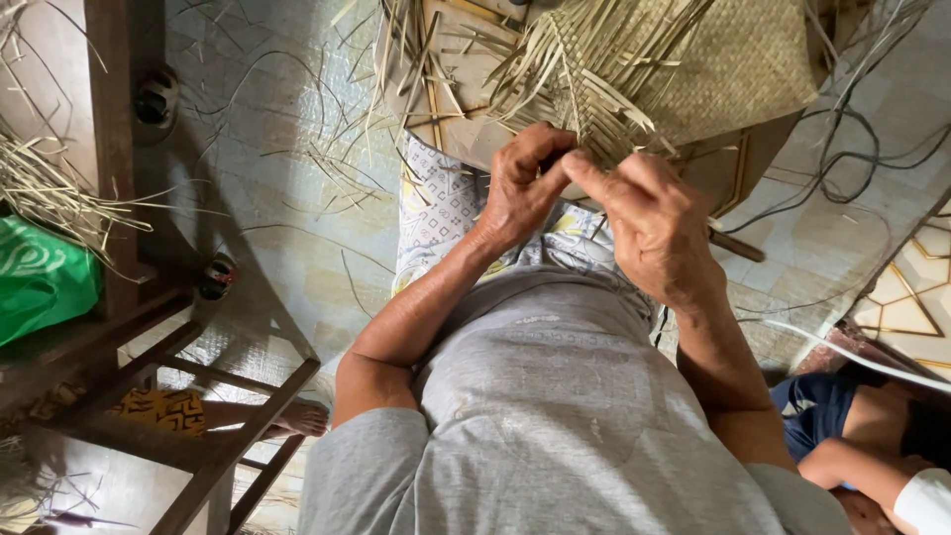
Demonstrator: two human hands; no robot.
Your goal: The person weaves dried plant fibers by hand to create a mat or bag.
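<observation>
A woven straw mat (733, 69) with many loose strip ends (584, 94) lies across my lap and a brown board (456, 79). My left hand (523, 183) pinches thin straw strips at the near edge of the weave. Beside it, my right hand (654, 223) grips strips at the same edge, its thumb touching the fingers of the left hand. Both forearms reach forward over my grey shirt. The unfinished edge is partly hidden behind the hands.
A dark wooden chair frame (198, 396) stands at the left with loose straw (50, 188) and a green bag (40, 277). Another person's foot (297, 421) shows under it. A person in blue (852, 426) sits at lower right. Black cables (852, 159) cross the tiled floor.
</observation>
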